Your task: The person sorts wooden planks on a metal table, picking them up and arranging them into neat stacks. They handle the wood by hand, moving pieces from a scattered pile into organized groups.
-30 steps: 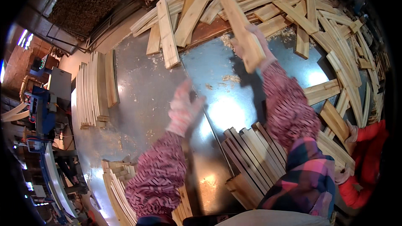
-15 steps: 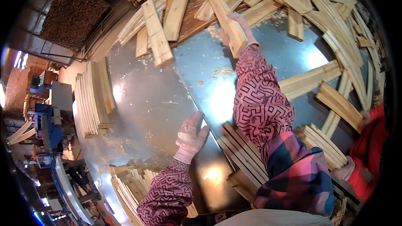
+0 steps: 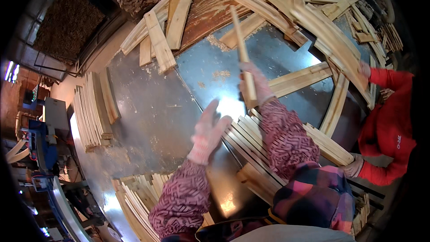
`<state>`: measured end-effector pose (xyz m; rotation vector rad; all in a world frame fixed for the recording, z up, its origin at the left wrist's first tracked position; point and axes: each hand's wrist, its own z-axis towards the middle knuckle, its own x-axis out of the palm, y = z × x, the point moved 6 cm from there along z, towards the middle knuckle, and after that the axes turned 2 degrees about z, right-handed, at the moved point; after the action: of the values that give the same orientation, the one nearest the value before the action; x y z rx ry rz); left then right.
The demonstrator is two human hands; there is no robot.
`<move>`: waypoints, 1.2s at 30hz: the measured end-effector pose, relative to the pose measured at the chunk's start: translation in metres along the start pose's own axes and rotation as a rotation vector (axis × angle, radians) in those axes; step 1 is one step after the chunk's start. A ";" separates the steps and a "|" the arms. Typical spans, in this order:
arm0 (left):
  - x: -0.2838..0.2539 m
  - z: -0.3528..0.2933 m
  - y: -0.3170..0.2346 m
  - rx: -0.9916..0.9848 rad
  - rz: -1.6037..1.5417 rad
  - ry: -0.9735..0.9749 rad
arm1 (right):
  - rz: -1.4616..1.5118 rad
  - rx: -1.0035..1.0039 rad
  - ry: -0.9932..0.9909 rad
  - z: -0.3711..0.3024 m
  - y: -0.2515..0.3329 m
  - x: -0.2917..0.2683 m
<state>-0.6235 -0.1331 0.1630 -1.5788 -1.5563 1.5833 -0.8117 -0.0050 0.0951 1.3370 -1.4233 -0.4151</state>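
Gripping a wood slat point(image 3: 242, 49) now lifted off the pile, right hand point(image 3: 253, 87) nears left hand point(image 3: 209, 127) (grip open).

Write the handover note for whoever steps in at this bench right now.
Right hand: gloved, closed on a wooden slat, held up over the metal table.
Left hand: gloved, open, holding nothing, fingers spread beside the slat bundle.
Done: a row of slats lies side by side under the right forearm.
Left: loose slats piled at the far edge; stacked slats sit to the left. A person in a red sleeve works on the right.
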 end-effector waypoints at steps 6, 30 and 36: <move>0.058 0.167 -0.025 -0.156 -0.520 0.184 | -0.061 -0.112 0.216 0.168 -0.037 0.040; 0.128 0.098 -0.039 -0.094 0.317 0.879 | 0.608 0.176 -0.194 -0.024 -0.011 -0.051; 0.019 -0.095 0.032 0.000 -0.376 0.473 | 0.353 0.142 0.330 -0.171 -0.051 0.045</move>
<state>-0.5324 -0.0873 0.1529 -1.4212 -1.4707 0.9274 -0.6326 0.0087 0.1335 1.1689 -1.3892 0.1367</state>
